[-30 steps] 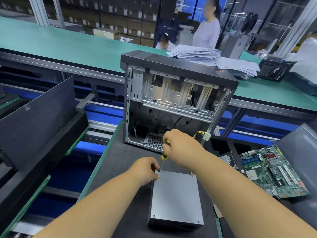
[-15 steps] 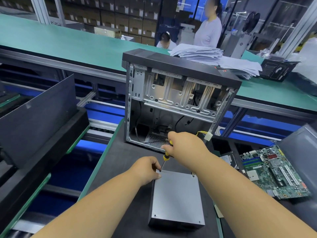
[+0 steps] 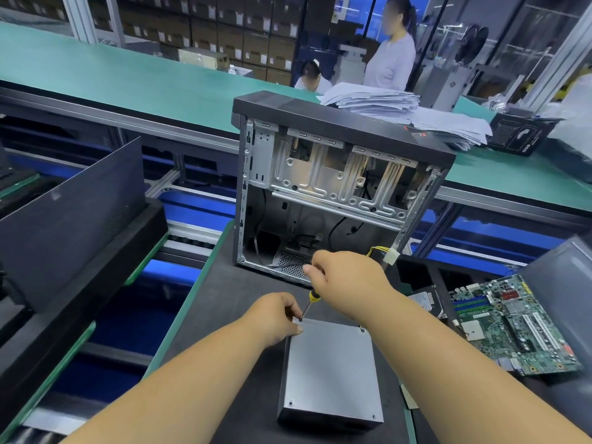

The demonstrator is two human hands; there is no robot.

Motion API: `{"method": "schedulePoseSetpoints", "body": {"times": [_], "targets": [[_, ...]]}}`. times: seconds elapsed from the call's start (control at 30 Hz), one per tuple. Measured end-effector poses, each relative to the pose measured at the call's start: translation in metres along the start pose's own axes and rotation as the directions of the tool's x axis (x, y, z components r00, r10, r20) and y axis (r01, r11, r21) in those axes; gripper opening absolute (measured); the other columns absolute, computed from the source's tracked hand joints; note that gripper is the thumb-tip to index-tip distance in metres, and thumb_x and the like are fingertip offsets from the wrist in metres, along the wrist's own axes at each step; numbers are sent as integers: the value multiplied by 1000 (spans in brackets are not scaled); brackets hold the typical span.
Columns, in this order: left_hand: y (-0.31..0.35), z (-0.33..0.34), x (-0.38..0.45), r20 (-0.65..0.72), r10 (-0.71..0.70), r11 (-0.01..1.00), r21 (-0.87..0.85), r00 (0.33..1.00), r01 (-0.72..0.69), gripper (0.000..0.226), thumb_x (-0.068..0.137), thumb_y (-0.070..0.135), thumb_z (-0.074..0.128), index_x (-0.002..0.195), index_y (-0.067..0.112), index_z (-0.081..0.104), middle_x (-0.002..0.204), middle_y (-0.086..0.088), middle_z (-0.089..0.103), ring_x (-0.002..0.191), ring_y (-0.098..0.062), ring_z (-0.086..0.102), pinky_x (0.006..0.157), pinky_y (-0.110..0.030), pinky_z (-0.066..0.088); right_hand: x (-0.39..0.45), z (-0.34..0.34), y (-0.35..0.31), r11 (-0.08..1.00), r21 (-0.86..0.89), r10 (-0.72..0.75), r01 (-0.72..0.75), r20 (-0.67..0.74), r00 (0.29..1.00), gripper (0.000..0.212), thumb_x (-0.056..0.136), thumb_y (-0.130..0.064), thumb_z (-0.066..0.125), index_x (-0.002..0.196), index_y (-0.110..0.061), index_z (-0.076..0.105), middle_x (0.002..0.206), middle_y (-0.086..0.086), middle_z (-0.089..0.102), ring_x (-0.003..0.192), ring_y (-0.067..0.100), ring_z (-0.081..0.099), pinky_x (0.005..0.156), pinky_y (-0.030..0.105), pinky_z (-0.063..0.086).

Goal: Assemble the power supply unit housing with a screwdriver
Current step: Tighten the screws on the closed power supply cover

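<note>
A grey metal power supply unit lies flat on the dark work mat, its lid up. My right hand grips a yellow-and-black screwdriver, tilted, with its tip at the lid's far left corner. My left hand rests against that same corner, fingers pinched by the screwdriver tip; whether it holds a screw is hidden. Screws show at the lid's other corners.
An open black computer case stands upright just behind the unit, with a yellow-wired connector hanging at its right. A green motherboard lies to the right. A black panel leans at the left. Paper stacks and two people are beyond.
The scene has shifted slightly lower in view. My right hand keeps the screwdriver on the far left corner, shifting a little; my left hand stays at that corner.
</note>
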State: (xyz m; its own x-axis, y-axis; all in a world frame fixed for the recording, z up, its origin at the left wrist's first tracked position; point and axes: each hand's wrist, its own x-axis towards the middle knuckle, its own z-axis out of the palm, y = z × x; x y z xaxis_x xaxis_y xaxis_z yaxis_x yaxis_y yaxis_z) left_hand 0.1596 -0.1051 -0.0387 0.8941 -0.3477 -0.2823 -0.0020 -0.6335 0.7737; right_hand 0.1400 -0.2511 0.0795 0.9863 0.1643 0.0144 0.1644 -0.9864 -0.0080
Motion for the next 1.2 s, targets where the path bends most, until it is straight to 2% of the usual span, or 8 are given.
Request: {"method": "schedulePoseSetpoints", "body": {"times": [0.13, 0.23, 0.37, 0.53, 0.7, 0.9, 1.07, 1.2], "targets": [[-1, 0, 2, -4, 11, 1000, 16, 1000, -11, 25, 75, 20, 81, 73, 31, 59, 73, 8, 60, 66, -7, 54, 67, -22, 49, 0, -3, 2, 990, 123, -73, 68, 38, 997, 13, 95, -33, 49, 99, -23, 42, 78, -5, 51, 72, 21, 52, 50, 31, 30], [-3, 1, 2, -2, 15, 1000, 23, 1000, -15, 24, 75, 21, 81, 74, 31, 59, 74, 8, 60, 65, -6, 54, 64, -20, 48, 5, -7, 1, 999, 25, -28, 27, 70, 997, 28, 97, -47, 51, 96, -19, 44, 74, -2, 51, 75, 25, 53, 52, 31, 32], [-2, 1, 2, -4, 8, 1000, 19, 1000, -8, 22, 75, 21, 81, 76, 30, 61, 74, 7, 61, 67, -9, 56, 73, -29, 53, 6, -3, -2, 989, -144, 31, -23, 50, 998, 40, 98, -57, 41, 85, -20, 41, 68, -3, 45, 71, 25, 51, 48, 29, 28], [-3, 1, 2, -9, 11, 1000, 27, 1000, -11, 23, 75, 21, 80, 75, 31, 60, 74, 7, 61, 67, -9, 55, 70, -26, 51, 3, 0, 4, 993, 117, -29, 18, 93, 995, 17, 99, -34, 50, 95, -19, 43, 78, 0, 55, 71, 22, 55, 52, 33, 37], [-3, 2, 2, -19, 21, 999, 40, 1000, -20, 23, 75, 21, 80, 76, 32, 60, 73, 10, 60, 65, -6, 55, 66, -21, 48, 4, 5, 4, 993, 96, 68, -75, 68, 995, 23, 97, -38, 56, 94, -19, 43, 74, -1, 51, 64, 15, 47, 52, 32, 34], [-3, 3, -1, -38, 31, 999, 44, 999, -29, 22, 77, 19, 79, 78, 30, 60, 75, 10, 60, 70, -8, 56, 69, -22, 49, 5, 12, -6, 977, 103, 185, -187, 30, 982, 26, 97, -41, 54, 94, -19, 40, 71, -4, 44, 70, 21, 50, 57, 31, 37], [-8, 11, -6, -92, 93, 993, 79, 991, -86, 16, 82, 25, 73, 89, 31, 60, 84, 13, 60, 74, -1, 55, 58, -12, 37, 1, 13, -10, 971, 152, 187, -185, -1, 982, 28, 98, -40, 54, 93, -19, 37, 69, -6, 38, 73, 24, 47, 59, 32, 35], [-20, 3, -11, -162, 115, 993, 33, 980, -111, 22, 88, 26, 66, 109, 32, 64, 102, 16, 63, 90, -2, 59, 77, -14, 44, -8, 11, -11, 968, 191, 164, -161, -1, 986, 24, 99, -40, 50, 94, -21, 36, 71, -7, 41, 74, 25, 49, 58, 33, 35]]}}
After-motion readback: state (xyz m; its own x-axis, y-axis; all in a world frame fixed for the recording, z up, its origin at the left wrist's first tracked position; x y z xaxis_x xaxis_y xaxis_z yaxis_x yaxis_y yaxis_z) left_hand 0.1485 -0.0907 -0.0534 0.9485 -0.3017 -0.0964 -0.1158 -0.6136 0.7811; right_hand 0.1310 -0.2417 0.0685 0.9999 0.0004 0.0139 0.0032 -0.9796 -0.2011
